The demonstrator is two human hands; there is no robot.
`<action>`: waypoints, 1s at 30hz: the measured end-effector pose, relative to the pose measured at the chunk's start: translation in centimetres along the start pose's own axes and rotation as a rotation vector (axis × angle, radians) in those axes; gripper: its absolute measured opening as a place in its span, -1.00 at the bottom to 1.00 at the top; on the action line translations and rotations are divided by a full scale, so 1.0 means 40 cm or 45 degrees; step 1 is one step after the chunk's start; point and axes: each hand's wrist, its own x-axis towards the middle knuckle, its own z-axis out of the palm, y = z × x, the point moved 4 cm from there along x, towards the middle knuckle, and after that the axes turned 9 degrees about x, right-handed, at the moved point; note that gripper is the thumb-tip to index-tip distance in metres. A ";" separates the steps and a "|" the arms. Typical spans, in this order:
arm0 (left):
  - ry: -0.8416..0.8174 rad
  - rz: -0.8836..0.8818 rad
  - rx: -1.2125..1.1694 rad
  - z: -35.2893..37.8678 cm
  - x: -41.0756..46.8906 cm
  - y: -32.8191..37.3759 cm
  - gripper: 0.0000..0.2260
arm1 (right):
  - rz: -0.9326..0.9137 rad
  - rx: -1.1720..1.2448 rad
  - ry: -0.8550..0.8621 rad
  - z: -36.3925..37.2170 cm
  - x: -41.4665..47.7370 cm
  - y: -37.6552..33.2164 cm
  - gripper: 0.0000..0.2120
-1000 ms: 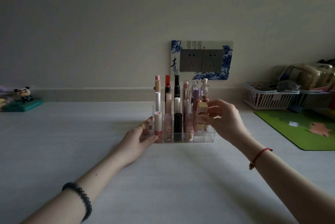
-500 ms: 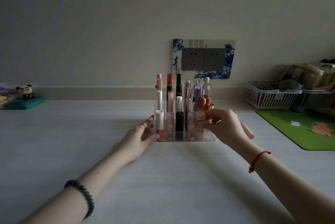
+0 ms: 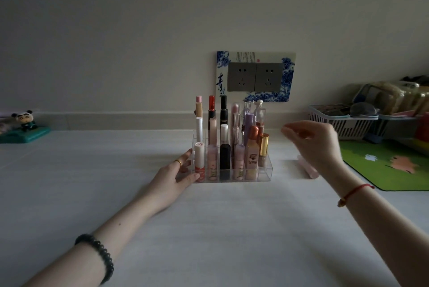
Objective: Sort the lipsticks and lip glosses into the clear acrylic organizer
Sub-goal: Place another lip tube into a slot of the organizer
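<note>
Lip gloss [image 3: 310, 172], pink: lies on surface [image 3: 220, 228] right of organizer [image 3: 265, 173], partly behind right hand [image 3: 318, 142], fingers loose, seemingly empty. Left hand [image 3: 171, 177] flat against organizer. Likely light, slick, rolls; pinch mid-barrel.

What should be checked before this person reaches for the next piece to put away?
1. Organizer steadied: the left hand rests against the left side of the clear organizer. Ok.
2. Right hand free: it is raised to the right of the organizer and seems to hold nothing, though it is blurred. Ok.
3. A piece to sort: a pink tube lies on the table, partly behind the right wrist. Ok.
4. A free slot: the front-right compartment looks empty. Ok.
5. The standing tubes are upright. Ok.
6. Whether the pink tube is lipstick or gloss: cannot tell.
</note>
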 end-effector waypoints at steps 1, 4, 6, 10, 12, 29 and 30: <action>0.011 -0.004 0.004 0.000 0.000 0.000 -0.44 | 0.023 -0.037 0.047 -0.025 0.009 0.017 -0.82; 0.039 -0.001 0.034 0.001 0.001 -0.003 -0.45 | 0.203 -0.187 0.060 -0.076 0.018 0.091 -0.80; 0.053 0.001 0.031 0.001 0.001 -0.004 -0.45 | 0.329 -0.281 -0.014 -0.087 0.009 0.139 -0.75; 0.056 -0.006 0.016 0.003 0.002 -0.010 -0.46 | 0.446 -0.416 -0.169 -0.064 -0.011 0.190 -0.63; 0.054 -0.001 0.019 0.005 0.003 -0.011 -0.46 | 0.464 -0.446 -0.211 -0.042 -0.017 0.201 -0.58; 0.043 0.014 0.013 0.005 0.003 -0.005 -0.45 | 0.373 0.824 -0.362 -0.013 -0.015 0.043 -0.68; 0.040 0.011 -0.001 0.005 0.003 -0.006 -0.45 | 0.362 0.916 -0.426 -0.005 -0.019 0.022 -0.67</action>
